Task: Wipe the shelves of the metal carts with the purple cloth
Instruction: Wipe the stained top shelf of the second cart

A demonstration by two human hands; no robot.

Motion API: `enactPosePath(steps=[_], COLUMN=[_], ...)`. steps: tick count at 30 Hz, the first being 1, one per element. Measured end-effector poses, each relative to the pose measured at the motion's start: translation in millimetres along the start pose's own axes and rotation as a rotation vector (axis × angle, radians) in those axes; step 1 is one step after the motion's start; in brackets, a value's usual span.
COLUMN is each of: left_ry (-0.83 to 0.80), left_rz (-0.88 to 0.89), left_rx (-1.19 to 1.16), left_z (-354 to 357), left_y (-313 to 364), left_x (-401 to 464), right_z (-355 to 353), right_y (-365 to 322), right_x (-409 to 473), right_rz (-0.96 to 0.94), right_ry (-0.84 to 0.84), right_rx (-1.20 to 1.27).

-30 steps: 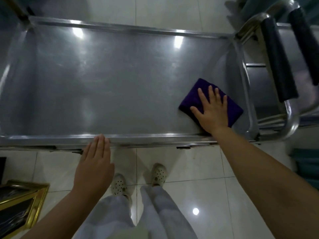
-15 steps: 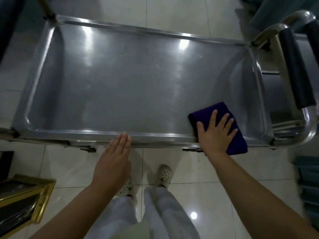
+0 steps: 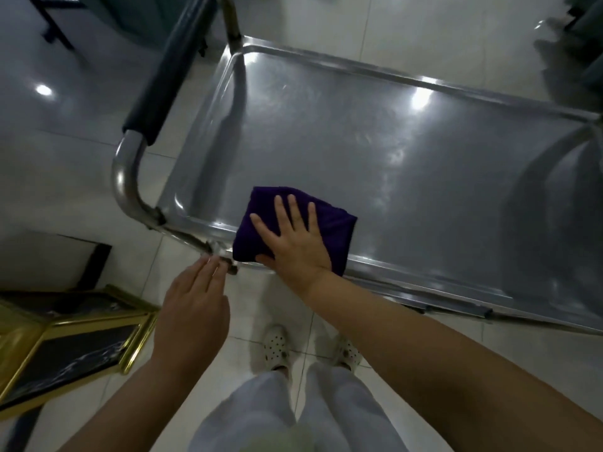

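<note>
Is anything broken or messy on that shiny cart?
Nothing stands out. The right hand presses the purple cloth flat near the shelf's front rim. The shelf shows only light reflections, and no spill or dent is visible.

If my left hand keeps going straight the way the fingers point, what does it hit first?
Most likely the near rim of the metal cart shelf, just beyond the left hand, beside the purple cloth. Whether the fingertips already touch it is unclear.
</note>
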State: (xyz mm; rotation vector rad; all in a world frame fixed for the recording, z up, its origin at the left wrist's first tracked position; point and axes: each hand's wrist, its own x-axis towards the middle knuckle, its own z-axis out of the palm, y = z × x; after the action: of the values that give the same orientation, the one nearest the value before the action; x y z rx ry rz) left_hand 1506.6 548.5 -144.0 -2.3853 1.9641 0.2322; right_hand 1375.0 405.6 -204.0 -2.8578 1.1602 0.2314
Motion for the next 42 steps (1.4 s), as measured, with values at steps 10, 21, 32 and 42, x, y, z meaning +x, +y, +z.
enactPosePath(steps=[10, 21, 32, 42], left_ry=[-0.024, -0.042, -0.089, -0.169], left_rz=[0.110, 0.361, 0.591, 0.707], left_rx=[-0.006, 0.031, 0.061, 0.099], left_z=[2, 7, 27, 36], left_y=[47, 171, 291, 349], left_x=[9, 39, 64, 123], right_z=[18, 51, 58, 46], right_y=[44, 188, 320, 309], right_x=[-41, -191, -342, -351], right_rz=[-0.080, 0.110, 0.453, 0.794], right_ry=[0.105, 0.233, 0.124, 0.211], right_rx=[-0.056, -0.118, -0.095, 0.398])
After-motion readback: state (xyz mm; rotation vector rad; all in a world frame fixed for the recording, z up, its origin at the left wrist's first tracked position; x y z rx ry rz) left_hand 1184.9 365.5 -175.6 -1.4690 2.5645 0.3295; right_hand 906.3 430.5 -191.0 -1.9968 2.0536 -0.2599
